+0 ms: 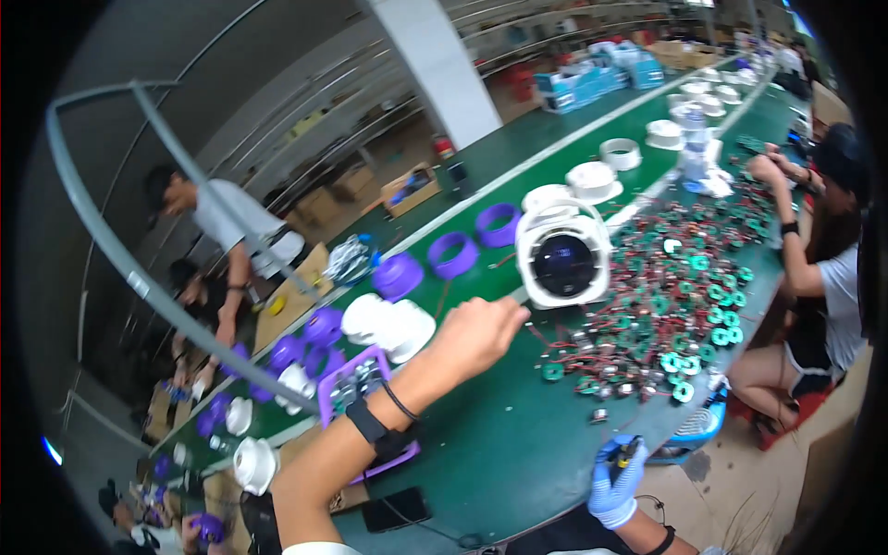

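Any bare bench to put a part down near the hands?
Yes: bare green bench between the left hand, purple tray, black phone and gloved right hand. Crowded: wired green coils beyond the white fan housing.

A fan housing [562, 257] stands on the table [518, 444] just above the frame's centre. Right of it spreads a heap of small coils [675, 305]. Rings [453, 254] lie left of the fan housing, a tray [356, 384] at lower left, and a phone [395, 509] at the table's near edge, bottom centre.
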`<state>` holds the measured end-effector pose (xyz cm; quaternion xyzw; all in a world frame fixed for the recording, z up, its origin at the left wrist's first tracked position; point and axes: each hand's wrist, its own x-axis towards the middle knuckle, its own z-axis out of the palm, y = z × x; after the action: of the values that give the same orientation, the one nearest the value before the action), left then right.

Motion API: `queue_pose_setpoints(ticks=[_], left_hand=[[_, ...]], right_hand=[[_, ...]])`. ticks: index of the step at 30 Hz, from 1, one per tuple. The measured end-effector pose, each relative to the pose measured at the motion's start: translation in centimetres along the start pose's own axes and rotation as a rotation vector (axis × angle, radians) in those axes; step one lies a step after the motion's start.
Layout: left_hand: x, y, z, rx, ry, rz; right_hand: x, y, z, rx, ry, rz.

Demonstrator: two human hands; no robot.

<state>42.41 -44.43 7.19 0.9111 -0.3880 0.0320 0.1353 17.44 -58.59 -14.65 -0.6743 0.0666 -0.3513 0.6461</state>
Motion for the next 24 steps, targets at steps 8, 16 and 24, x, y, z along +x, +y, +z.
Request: queue_pose_setpoints(ticks=[8,16,24], left_hand=[[-10.8,-31.0,-5.8,0.355,0.256,-0.675],[-18.6,-48.4,-3.4,0.275,0.085,-1.285],[-21.2,-50.2,-2.9,0.196,-0.101,-1.188]], right_hand=[[-1.4,2.4,-0.2,0.09,-0.023,0.083],[-0.8,-3.0,-1.3,-0.275,-0.221,0.213],[-1.9,-4.4,0.2,-0.154,0.055,0.373]])
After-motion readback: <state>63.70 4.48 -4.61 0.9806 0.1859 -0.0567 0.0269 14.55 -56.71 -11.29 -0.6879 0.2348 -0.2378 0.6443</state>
